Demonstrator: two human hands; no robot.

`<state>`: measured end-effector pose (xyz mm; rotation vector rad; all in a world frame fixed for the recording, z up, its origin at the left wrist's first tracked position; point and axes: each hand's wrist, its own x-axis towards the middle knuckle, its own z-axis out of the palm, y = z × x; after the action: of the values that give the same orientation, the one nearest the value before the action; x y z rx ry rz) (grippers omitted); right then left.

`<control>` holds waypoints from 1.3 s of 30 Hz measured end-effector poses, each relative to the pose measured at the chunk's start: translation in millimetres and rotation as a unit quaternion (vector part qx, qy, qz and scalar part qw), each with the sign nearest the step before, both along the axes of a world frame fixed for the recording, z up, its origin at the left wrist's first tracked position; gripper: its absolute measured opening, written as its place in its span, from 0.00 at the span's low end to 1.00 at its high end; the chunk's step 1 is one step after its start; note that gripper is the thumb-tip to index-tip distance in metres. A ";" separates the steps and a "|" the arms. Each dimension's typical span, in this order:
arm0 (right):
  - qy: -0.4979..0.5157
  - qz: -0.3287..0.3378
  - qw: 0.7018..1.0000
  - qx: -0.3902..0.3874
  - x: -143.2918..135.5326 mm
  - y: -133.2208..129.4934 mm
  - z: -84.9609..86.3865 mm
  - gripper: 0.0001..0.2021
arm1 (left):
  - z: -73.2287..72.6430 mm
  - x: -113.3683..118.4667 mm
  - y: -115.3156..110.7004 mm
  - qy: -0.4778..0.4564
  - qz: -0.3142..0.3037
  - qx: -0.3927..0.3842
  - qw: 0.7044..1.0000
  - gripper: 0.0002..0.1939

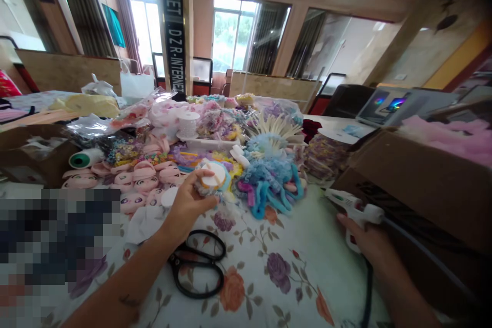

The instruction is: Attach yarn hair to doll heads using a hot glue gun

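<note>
My left hand (192, 196) is closed round a small round piece (213, 175) with a white disc face and a pale blue and yellowish fluffy rim. It is held above the table. At the right, my right hand (367, 241) grips a white glue gun (343, 199) beside a cardboard box. Black-handled scissors (200, 271) lie on the flowered tablecloth (265, 297) under my left forearm, which hides their blades. Just behind my left hand lie several pink doll faces (144, 179). Blue curly yarn (265, 166) with thick blue strands lies to its right.
A large cardboard box (423, 179) stands at the right, with pink fluffy material (446, 136) behind it. A white spool (188, 125) and heaps of yarn fill the table's back. Another open box (33, 151) is at the left, near a green-centred cone (82, 158).
</note>
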<state>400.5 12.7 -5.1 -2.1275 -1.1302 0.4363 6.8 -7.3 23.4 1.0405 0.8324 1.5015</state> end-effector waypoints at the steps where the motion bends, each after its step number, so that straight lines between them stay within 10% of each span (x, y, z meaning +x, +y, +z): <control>1: -0.027 0.011 1.000 -0.009 2.4 5.5 -2.3 0.21 | -0.6 0.0 0.2 0.003 -0.005 0.003 1.000 0.24; 7: -0.097 0.061 0.991 -0.063 -4.4 16.4 -0.3 0.31 | -1.3 0.2 1.5 0.023 -0.013 0.018 0.999 0.24; 12: -0.156 0.034 0.982 -0.103 -15.3 -22.8 2.9 0.31 | -0.7 1.0 0.8 0.037 -0.023 0.027 0.999 0.24; 16: -0.247 -0.017 0.966 0.075 -60.1 -64.5 11.3 0.27 | 0.2 3.9 -1.1 0.082 -0.026 0.051 0.995 0.24; 19: -0.013 0.126 0.977 0.175 -109.9 -61.0 28.0 0.18 | -0.6 5.7 -2.7 0.126 -0.039 0.063 0.989 0.22; 25: 0.371 0.399 0.835 0.076 -177.4 0.9 49.4 0.27 | -3.8 2.3 -6.1 0.199 -0.142 0.038 0.969 0.23; 39: 0.597 0.395 0.698 0.008 -192.7 3.1 27.7 0.19 | -3.2 -0.7 1.6 0.042 -0.140 0.029 0.989 0.42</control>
<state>207.7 15.8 22.6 -0.7377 -1.0555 1.8308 6.1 -5.7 20.2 1.2168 0.6709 1.2576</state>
